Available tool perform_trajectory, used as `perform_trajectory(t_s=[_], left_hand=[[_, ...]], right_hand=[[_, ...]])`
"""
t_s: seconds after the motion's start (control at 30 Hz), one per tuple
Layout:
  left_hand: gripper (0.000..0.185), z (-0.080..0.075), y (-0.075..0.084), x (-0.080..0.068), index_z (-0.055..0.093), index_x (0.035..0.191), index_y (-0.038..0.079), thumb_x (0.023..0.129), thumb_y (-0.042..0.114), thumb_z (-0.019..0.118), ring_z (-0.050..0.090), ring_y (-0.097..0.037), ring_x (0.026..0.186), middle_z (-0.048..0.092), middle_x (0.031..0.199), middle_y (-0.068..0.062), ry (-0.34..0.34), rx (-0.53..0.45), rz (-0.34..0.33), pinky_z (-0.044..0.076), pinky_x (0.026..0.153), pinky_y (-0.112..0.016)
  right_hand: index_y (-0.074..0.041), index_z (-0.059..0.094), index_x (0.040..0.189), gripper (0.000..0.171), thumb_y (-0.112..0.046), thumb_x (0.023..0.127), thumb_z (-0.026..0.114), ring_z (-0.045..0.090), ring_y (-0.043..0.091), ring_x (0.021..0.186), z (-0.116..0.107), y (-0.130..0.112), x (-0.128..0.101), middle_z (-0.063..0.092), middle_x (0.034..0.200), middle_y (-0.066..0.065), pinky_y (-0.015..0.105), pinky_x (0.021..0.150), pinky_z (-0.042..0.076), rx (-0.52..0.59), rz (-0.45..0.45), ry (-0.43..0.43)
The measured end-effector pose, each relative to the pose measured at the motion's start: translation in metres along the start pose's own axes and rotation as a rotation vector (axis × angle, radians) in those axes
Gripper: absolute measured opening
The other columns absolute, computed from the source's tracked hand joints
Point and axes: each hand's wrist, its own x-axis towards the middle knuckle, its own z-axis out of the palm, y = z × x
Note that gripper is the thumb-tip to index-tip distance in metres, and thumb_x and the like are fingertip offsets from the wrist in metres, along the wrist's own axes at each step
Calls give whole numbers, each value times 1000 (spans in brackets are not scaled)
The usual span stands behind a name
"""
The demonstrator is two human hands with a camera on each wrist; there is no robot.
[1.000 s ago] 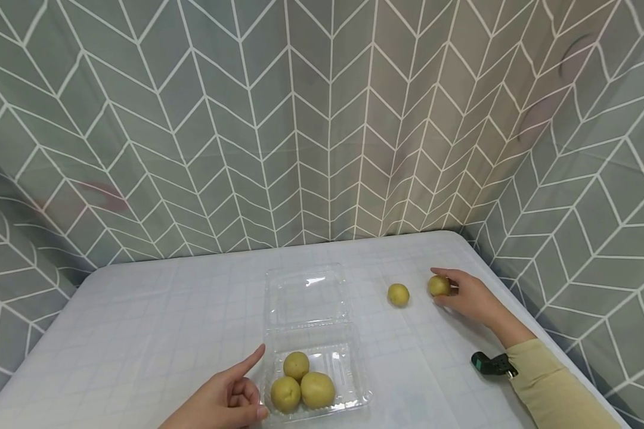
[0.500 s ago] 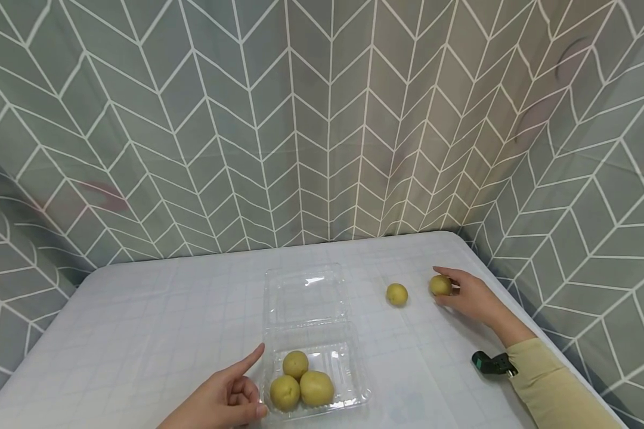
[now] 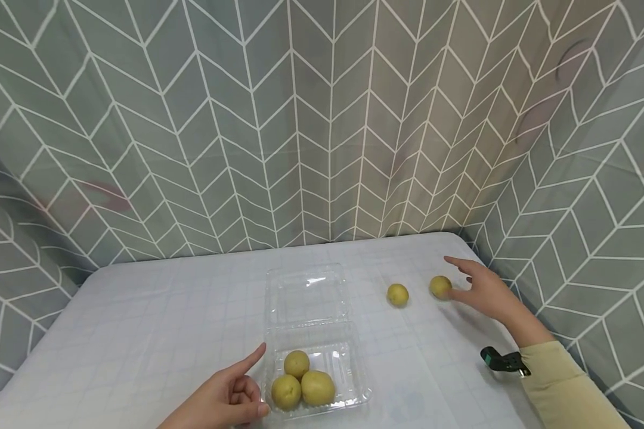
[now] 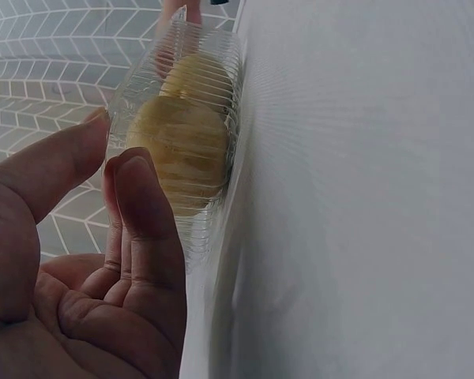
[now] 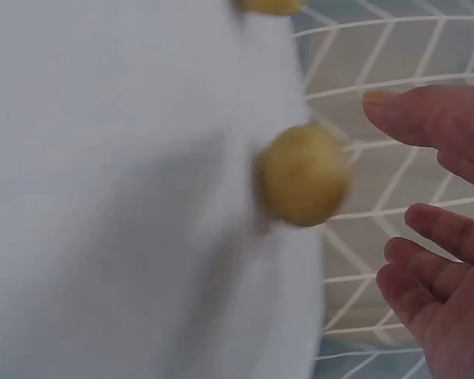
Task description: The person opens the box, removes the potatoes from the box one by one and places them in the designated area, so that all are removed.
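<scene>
The right hand [image 3: 483,289] is hovering just beside a potato [image 3: 440,286] near the far right corner of the table [image 3: 155,322]. Its fingers are spreading loosely, the forefinger stretching out above and past the potato and the thumb lying low beside it. In the right wrist view the potato [image 5: 302,174] is sitting free on the cloth with a gap between it and the fingers [image 5: 426,114], so the hand is holding nothing; the head view is too small to tell whether the thumb is brushing the skin. A second potato [image 3: 398,294] is lying just to the left of the first, apart from it and from the hand.

The left hand [image 3: 222,399] is resting on the table at the near edge, against the left side of a clear box [image 3: 349,381]. Its forefinger is pointing straight along the box's rim while the other fingers are curling inward; in the left wrist view the fingertips [image 4: 134,185] are lying against the clear wall [image 4: 221,103], pinching nothing. Three potatoes [image 3: 302,382] are sitting together in the near half of the box, touching one another. The lid [image 3: 307,293] is lying open and flat on the far side.

A black clip [image 3: 501,359] is showing at the cuff of the right sleeve [image 3: 563,387].
</scene>
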Motion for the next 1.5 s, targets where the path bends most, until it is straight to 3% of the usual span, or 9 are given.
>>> perform_trajectory(t_s=[0.27,0.53,0.67,0.8,1.03,1.23,1.5], left_hand=[[92,1,1,-1,10,157,0,91,13,72,58,-9,71,62,90,-10,15,6,5,53,68,-23],[91,4,-2,0,13,157,2,90,13,73,59,-9,70,63,90,-10,11,-1,10,53,67,-23],[91,3,0,0,15,158,2,89,14,74,59,-11,70,62,88,-10,34,22,-6,54,67,-25],[91,2,1,0,15,158,3,89,14,74,59,-11,68,62,87,-9,38,53,3,54,66,-25],[91,2,2,-1,15,158,3,89,13,74,58,-11,67,61,86,-9,43,50,0,53,64,-24],[91,2,1,-4,14,157,2,90,12,73,57,-9,67,61,87,-10,33,21,8,52,64,-23],[90,1,1,-4,13,157,0,90,12,73,57,-8,67,61,87,-10,21,11,27,52,65,-22]], right_hand=[[-4,47,145,69,-16,85,79,51,49,119,-15,-39,-2,46,143,23,58,95,44,21,-91,61],[-9,51,143,64,-23,86,79,51,35,124,-2,-62,-10,52,140,12,50,100,43,80,-151,71],[-9,53,141,63,-18,85,81,55,33,121,4,-80,-10,54,137,11,47,98,46,98,-196,64],[-9,53,141,65,-10,82,81,57,28,120,11,-98,-9,56,137,9,44,96,48,107,-237,32],[-15,59,137,59,-17,82,83,59,16,114,26,-125,-9,58,134,-3,36,95,49,174,-323,-28],[-17,62,132,50,-20,85,80,62,20,111,39,-144,-10,60,129,-3,40,90,52,267,-362,-131],[-18,61,132,47,-21,88,78,61,20,112,57,-159,-11,60,127,-4,37,90,52,301,-449,-233]])
